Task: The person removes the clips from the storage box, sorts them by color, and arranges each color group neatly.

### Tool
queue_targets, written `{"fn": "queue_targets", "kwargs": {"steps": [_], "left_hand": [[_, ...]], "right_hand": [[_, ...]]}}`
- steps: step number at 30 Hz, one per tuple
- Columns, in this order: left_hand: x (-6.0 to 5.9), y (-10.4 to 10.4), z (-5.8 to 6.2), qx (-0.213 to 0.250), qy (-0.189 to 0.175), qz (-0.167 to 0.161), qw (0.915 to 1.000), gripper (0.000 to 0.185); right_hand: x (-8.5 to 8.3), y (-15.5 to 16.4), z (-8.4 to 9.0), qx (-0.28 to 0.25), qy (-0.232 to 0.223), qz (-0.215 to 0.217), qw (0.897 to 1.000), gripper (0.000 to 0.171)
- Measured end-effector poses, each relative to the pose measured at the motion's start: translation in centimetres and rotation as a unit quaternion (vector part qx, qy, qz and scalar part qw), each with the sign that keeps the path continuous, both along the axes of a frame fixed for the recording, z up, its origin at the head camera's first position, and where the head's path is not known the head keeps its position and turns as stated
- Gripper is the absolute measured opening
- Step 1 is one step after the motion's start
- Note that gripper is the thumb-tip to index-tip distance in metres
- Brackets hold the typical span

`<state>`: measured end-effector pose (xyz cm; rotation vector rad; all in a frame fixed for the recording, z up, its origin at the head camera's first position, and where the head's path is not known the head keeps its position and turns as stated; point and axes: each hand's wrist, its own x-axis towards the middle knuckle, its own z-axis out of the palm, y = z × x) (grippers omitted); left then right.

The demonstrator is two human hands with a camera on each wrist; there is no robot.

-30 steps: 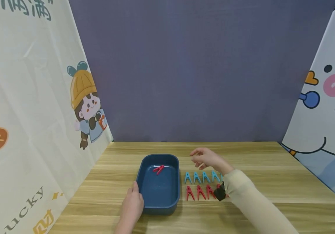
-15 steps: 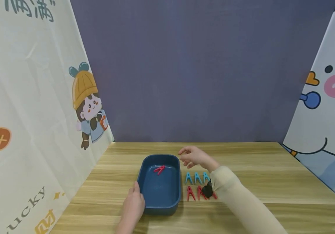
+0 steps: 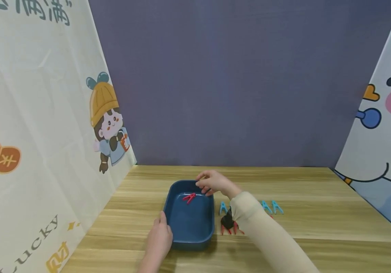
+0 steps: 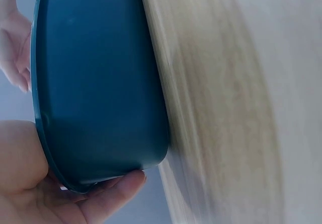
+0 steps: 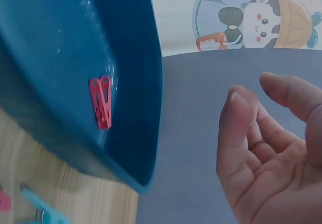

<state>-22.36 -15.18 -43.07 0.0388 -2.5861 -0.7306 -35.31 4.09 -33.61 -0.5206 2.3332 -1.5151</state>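
A deep blue plastic basin (image 3: 190, 227) stands on the table, and my left hand (image 3: 159, 235) grips its near left side. In the left wrist view the thumb lies at the rim and the fingertips (image 4: 132, 181) press the outer wall. One red clothespin (image 3: 189, 197) lies inside on the basin floor, toward the far end. My right hand (image 3: 216, 182) hovers at the far right corner of the basin, overlapping it in the head view. Its fingers are loosely bent, with nothing between thumb and fingertips in the right wrist view.
Right of the basin, blue clothespins (image 3: 276, 207) form a row, with red clothespins (image 3: 235, 227) in another row nearer me. My right sleeve (image 3: 267, 227) and a black piece at the wrist (image 3: 227, 220) hide part of both. A dark cloth backdrop (image 3: 233, 94) rises behind the wooden table (image 3: 318, 212).
My right hand has moved left from above the clothespin rows to the basin's far right corner. The left hand keeps its hold on the basin, and the view has shifted slightly.
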Motion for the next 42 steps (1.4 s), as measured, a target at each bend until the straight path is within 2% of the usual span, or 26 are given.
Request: {"fn": "queue_targets", "kwargs": {"steps": [11, 17, 24, 34, 42], "left_hand": [[0.0, 0.1, 0.0, 0.004, -0.005, 0.012, 0.9999, 0.045], [0.2, 0.2, -0.2, 0.005, 0.002, 0.009, 0.9999, 0.044], [0.1, 0.2, -0.4, 0.007, 0.005, 0.009, 0.9999, 0.044], [0.1, 0.2, -0.4, 0.001, 0.019, 0.01, 0.9998, 0.043], [0.0, 0.3, -0.1, 0.011, 0.008, 0.011, 0.9998, 0.044]], "right_hand": [[-0.9, -2.9, -0.8, -0.025, -0.01, -0.002, 1.0, 0.027], [-1.6, -4.0, -2.6, -0.056, -0.047, -0.006, 0.997, 0.023], [-2.3, -4.6, -4.3, -0.071, -0.072, -0.036, 0.994, 0.022], [-2.3, -5.2, -5.7, -0.032, -0.059, -0.063, 0.996, 0.023], [-2.3, -5.2, -6.6, -0.018, -0.062, -0.094, 0.993, 0.018]]}}
